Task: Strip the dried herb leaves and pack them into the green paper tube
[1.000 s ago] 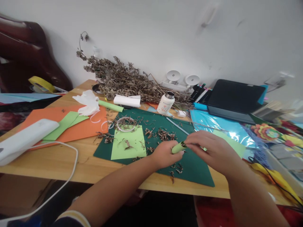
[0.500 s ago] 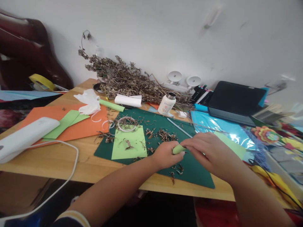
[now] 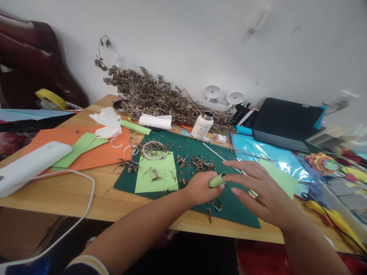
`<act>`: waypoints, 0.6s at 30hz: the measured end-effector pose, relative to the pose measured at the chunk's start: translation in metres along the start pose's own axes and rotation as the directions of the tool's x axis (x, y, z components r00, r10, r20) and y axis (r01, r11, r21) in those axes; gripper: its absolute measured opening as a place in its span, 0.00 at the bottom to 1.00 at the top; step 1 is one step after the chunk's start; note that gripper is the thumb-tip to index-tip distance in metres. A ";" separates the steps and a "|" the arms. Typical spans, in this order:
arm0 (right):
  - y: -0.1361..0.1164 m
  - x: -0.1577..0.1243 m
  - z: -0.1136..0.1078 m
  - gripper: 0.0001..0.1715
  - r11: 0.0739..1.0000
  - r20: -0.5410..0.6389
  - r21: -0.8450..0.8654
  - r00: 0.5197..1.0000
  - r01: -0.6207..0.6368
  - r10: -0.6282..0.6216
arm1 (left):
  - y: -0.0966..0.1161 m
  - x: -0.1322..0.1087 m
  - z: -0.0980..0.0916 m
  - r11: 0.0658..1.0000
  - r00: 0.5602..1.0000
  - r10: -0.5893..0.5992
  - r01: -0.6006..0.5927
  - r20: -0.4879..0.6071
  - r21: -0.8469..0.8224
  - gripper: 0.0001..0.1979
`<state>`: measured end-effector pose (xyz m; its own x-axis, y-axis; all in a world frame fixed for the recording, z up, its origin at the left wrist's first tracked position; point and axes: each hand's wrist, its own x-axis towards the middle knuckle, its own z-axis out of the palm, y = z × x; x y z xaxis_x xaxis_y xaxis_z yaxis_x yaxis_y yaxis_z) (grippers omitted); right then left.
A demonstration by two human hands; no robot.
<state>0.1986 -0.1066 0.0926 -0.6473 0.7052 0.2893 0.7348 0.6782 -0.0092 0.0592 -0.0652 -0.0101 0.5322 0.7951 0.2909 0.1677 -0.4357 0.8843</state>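
My left hand (image 3: 201, 188) is wrapped round a rolled green paper tube (image 3: 217, 181), whose open end points right. Just beside that end, my right hand (image 3: 259, 187) has its fingers spread and holds nothing. Both hands are over a dark green cutting mat (image 3: 237, 210). Crumbled dried leaves (image 3: 202, 164) lie in small heaps on the mat. To the left is a square of light green paper (image 3: 157, 173) with leaf bits on it, and a white ring of tape or ribbon (image 3: 153, 150) rests at its top edge.
A pile of dried plant stems (image 3: 151, 91) lies along the wall. An open white bottle (image 3: 202, 125) stands behind the mat. At left are orange paper (image 3: 94, 160), a white corded device (image 3: 36, 164) and white tissue (image 3: 107, 122). A black tablet (image 3: 285, 120) leans at the back right.
My right hand has opened and drawn back right from the tube's end, with its fingers now spread. My left hand keeps hold of the tube in nearly the same place.
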 end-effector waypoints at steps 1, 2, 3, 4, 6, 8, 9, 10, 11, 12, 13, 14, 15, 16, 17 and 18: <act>0.000 0.000 0.000 0.14 1.000 0.001 -0.003 1.000 0.000 0.000 | 0.000 0.000 0.000 1.000 1.000 -0.001 0.001 0.003 0.001 0.07; 0.001 0.000 0.000 0.14 1.000 0.003 -0.007 1.000 -0.002 0.002 | 0.000 0.000 0.000 1.000 1.000 -0.003 0.003 0.009 0.003 0.08; 0.002 0.000 0.000 0.14 1.000 0.008 -0.009 1.000 -0.003 0.003 | 0.000 0.000 0.000 1.000 1.000 -0.005 0.005 0.016 0.006 0.08; 0.002 0.000 0.000 0.14 1.000 0.015 -0.006 1.000 -0.001 0.001 | 0.000 0.000 0.000 1.000 1.000 -0.006 0.005 0.019 0.010 0.08; 0.005 0.000 -0.001 0.14 1.000 0.034 0.014 0.999 0.009 -0.010 | -0.001 0.000 0.000 1.000 1.000 -0.009 0.009 0.018 0.016 0.08; 0.007 0.001 -0.001 0.14 0.999 0.049 0.050 0.999 0.012 -0.014 | -0.001 0.001 0.001 1.000 1.000 -0.015 0.015 0.014 0.014 0.08; 0.007 0.002 -0.001 0.14 0.997 0.056 0.075 0.998 0.008 -0.013 | -0.001 0.001 0.001 1.000 1.000 -0.019 0.018 0.012 0.009 0.08; 0.008 0.003 -0.001 0.14 0.995 0.065 0.100 0.998 0.001 -0.007 | -0.001 0.001 0.001 1.000 1.000 -0.022 0.022 0.010 0.003 0.08; 0.008 0.003 -0.001 0.14 0.992 0.078 0.124 0.997 -0.009 0.000 | -0.001 0.001 0.000 1.000 1.000 -0.026 0.026 0.008 -0.005 0.08; 0.009 0.004 -0.001 0.14 0.989 0.094 0.143 0.996 -0.022 0.009 | -0.001 0.001 0.000 0.999 0.999 -0.032 0.032 0.005 -0.011 0.08; 0.009 0.005 -0.001 0.14 0.987 0.114 0.159 0.993 -0.037 0.018 | -0.001 0.001 0.000 0.999 0.999 -0.039 0.039 0.004 -0.018 0.08; 0.009 0.006 -0.002 0.14 0.984 0.133 0.169 0.991 -0.052 0.029 | -0.001 0.001 0.000 0.999 0.999 -0.045 0.045 0.004 -0.024 0.08; 0.010 0.007 -0.002 0.13 0.983 0.150 0.173 0.988 -0.068 0.042 | -0.001 0.001 0.000 0.998 0.999 -0.048 0.048 0.005 -0.029 0.08; 0.010 0.008 -0.003 0.12 0.981 0.163 0.174 0.985 -0.084 0.056 | -0.001 0.002 0.000 0.998 0.999 -0.050 0.050 0.004 -0.032 0.08; 0.011 0.009 -0.003 0.11 0.980 0.173 0.174 0.983 -0.096 0.066 | -0.001 0.002 0.000 0.998 0.999 -0.051 0.051 0.001 -0.033 0.08; 0.012 0.010 -0.004 0.11 0.979 0.182 0.175 0.981 -0.104 0.072 | -0.001 0.002 0.000 0.998 0.999 -0.053 0.053 -0.003 -0.030 0.08</act>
<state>0.2013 -0.0920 0.0989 -0.6190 0.7778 0.1089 0.7512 0.6268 -0.2067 0.0600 -0.0634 -0.0104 0.5204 0.8181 0.2448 0.1701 -0.3802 0.9091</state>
